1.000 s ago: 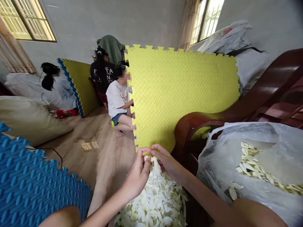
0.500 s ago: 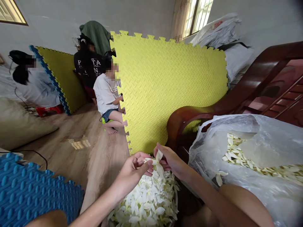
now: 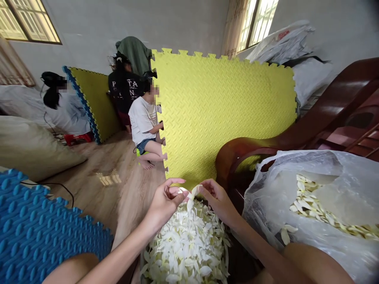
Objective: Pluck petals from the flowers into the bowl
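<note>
Between my hands hangs one white flower (image 3: 191,199) with long petals, its lower petal pointing down. My left hand (image 3: 166,201) pinches it from the left with thumb and fingers. From the right, my right hand (image 3: 215,197) pinches an upper petal between thumb and fingertips. Just below them is a large heap of white and pale yellow petals (image 3: 186,248); it hides most of the container that holds it. To the right, a clear plastic bag (image 3: 263,205) holds more pale petals (image 3: 314,205), and a single flower (image 3: 286,233) lies on its near side.
A yellow foam mat (image 3: 225,114) stands upright ahead. Beside it curves a dark wooden armrest (image 3: 233,152). At lower left is a blue foam mat (image 3: 44,228); behind it lies a pale sack (image 3: 32,150). Several people sit farther back, one in a white shirt (image 3: 142,118).
The view has swung left, so the surroundings sit farther right. My hands still hold the flower; my right hand's fingers have shifted to its upper petal.
</note>
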### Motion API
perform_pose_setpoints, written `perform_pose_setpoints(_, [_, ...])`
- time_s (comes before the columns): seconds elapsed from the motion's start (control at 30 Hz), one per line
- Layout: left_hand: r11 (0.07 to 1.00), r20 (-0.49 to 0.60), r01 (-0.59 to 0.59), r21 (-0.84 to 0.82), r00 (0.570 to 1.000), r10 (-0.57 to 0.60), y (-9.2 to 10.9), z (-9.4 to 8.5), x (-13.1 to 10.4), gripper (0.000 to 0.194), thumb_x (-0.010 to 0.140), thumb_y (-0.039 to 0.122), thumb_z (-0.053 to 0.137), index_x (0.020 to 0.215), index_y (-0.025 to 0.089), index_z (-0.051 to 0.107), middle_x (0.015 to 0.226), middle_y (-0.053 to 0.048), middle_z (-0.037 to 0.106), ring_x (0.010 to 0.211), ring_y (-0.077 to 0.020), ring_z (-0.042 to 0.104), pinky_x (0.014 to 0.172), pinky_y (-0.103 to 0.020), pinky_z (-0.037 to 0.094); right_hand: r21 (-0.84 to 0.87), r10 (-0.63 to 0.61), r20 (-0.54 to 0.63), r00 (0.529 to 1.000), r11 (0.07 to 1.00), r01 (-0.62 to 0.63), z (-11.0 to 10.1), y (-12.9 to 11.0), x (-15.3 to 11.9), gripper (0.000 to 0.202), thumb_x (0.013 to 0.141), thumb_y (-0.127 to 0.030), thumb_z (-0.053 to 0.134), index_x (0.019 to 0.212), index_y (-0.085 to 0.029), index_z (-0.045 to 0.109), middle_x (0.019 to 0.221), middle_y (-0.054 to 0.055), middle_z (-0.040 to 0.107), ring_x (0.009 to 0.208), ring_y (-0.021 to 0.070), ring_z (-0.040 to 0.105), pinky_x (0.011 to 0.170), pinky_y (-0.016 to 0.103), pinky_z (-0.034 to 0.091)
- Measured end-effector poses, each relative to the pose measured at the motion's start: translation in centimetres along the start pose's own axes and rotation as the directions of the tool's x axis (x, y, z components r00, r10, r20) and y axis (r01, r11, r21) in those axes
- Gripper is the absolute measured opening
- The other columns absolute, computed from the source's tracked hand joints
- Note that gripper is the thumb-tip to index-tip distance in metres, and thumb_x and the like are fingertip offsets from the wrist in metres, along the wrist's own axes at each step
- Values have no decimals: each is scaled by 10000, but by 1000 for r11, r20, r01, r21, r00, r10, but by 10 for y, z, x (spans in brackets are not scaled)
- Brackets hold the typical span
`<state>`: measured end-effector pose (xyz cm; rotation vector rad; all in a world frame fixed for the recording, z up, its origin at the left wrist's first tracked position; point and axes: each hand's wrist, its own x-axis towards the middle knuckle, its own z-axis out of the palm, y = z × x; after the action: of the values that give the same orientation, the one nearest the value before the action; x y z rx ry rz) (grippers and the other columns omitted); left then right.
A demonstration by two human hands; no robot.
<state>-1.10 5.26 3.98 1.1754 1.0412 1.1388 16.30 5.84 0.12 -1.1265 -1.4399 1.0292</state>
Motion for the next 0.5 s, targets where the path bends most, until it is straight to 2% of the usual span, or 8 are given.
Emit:
perform_pose_setpoints(0.07, [1000,-23,12,-11,1000,-12,3,-2,1,582,539,331,837,995,133,536,532,36,661,554,-125,632,596,-224,478,-189,-174,-71,982,969,158,0,-4,-2,212,910,-390,538,837,-192,560,795,31,568,704,166,516,622,287,387])
perform_pose_setpoints(0.1, [1000,-28,19,-19,999,-19,4,-3,1,609,525,326,843,1006,134,524,532,29,670,545,-126,631,596,-228,479,-250,-248,-65,966,942,225,1,-7,-4,186,922,-349,525,817,-198,556,798,33,564,720,173,518,645,295,391])
perform_pose_setpoints(0.2, [999,-32,33,-26,999,-34,8,-4,0,655,498,322,859,1019,133,508,542,6,692,524,-116,615,584,-218,466,-292,-395,39,918,874,388,7,-15,-10,112,922,-279,530,844,-212,574,846,45,572,803,198,536,731,320,410])
perform_pose_setpoints(0.27, [999,-30,37,-14,999,-37,9,-5,-1,670,486,329,869,1017,138,507,556,-5,701,534,-121,619,569,-206,450,-269,-424,106,899,858,436,11,-18,-13,74,917,-267,541,917,-218,597,910,60,585,869,215,548,781,338,419])
perform_pose_setpoints(0.37, [1000,-18,30,11,999,-29,11,-6,-3,648,485,322,875,985,162,495,561,2,697,524,-121,610,539,-193,426,-245,-404,154,902,868,431,16,-18,-16,99,912,-279,553,959,-217,613,928,65,588,873,216,559,782,342,435])
perform_pose_setpoints(0.5, [998,-66,-34,55,997,38,12,-10,-2,630,430,203,895,913,177,491,439,115,557,402,-45,433,443,-145,309,-190,-328,174,929,914,358,18,-20,-18,127,904,-311,565,945,-207,623,897,53,613,836,198,576,777,337,451])
